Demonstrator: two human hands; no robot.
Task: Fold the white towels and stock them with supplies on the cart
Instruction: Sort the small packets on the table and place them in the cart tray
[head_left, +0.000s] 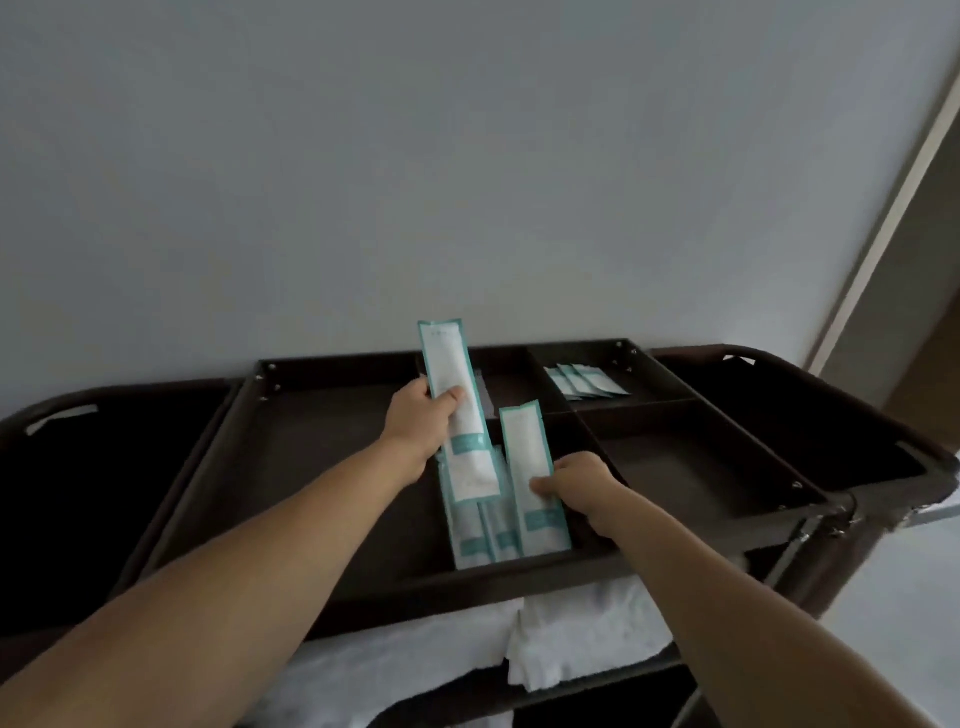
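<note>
**Two packets held over the cart's middle compartment**

A long white-and-teal packet (451, 374) is gripped by the left hand (423, 415), thumb across its front. It is held raised and tilted above the dark top tray (311, 467) of the cart (769, 410). A second packet (524, 452) of the same kind is pinched near its middle by the right hand (582, 486). Its lower end appears to rest in the narrow middle compartment, though the contact is not plainly seen. Further packets (474, 538) lie flat in that compartment beneath both. A fan of small sachets (584, 382) is laid in the far right compartment. Folded white towels (582, 639) are stacked on the shelf just under the tray. A plain wall (467, 156) stands behind.
</note>
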